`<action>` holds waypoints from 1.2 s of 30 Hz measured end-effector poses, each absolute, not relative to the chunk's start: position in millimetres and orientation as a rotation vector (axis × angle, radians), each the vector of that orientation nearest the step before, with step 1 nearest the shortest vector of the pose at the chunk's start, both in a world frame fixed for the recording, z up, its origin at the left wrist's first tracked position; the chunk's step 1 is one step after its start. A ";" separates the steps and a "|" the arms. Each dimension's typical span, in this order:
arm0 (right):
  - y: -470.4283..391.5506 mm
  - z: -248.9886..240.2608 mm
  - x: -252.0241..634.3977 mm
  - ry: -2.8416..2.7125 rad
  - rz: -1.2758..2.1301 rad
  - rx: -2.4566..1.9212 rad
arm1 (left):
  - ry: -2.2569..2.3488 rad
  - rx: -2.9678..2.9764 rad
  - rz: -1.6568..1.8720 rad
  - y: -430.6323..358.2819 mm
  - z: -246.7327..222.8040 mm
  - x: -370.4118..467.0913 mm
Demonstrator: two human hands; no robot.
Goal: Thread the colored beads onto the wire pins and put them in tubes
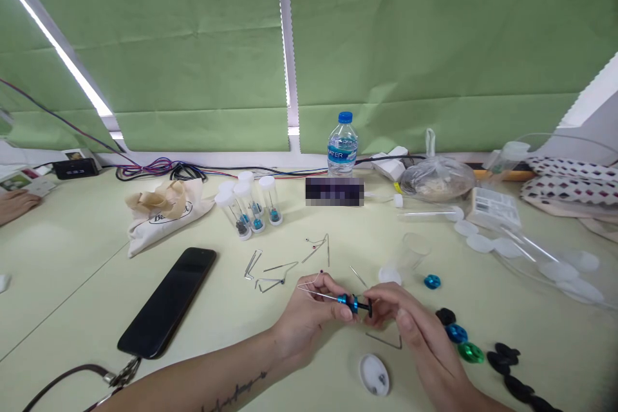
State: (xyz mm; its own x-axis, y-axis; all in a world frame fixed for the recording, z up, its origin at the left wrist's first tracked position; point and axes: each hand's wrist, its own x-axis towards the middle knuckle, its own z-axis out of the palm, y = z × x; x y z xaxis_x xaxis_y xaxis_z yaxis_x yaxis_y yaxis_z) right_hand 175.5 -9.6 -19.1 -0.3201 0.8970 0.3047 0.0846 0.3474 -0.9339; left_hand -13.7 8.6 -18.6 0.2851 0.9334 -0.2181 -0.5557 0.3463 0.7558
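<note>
My left hand pinches a small blue and black metal part near the front middle of the table. A thin bent metal wire runs from the part leftward across the fingers. At the part's black right end, the fingers of my right hand are closed on it. Just below the hands lies an L-shaped hex key, and nearer the front edge sits a white cap with tiny metal pieces in it. More bent wires and keys lie beyond my left hand.
A black phone and a cloth bag are on the left. Capped clear tubes and a water bottle stand behind. Blue, green and black discs lie at right, near clear tubes and lids. Another person's hand is far left.
</note>
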 end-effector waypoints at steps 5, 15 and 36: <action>-9.5 -21.1 176.5 -1.680 1.099 -0.877 | 0.724 0.626 1.085 8.1 -18.6 -13.3; -9.8 -21.2 176.3 -1.659 1.105 -0.897 | 0.727 0.605 1.082 8.5 -16.0 -13.0; -10.8 -22.0 175.8 -1.618 1.161 -0.903 | 0.742 0.593 1.089 7.9 -12.7 -11.9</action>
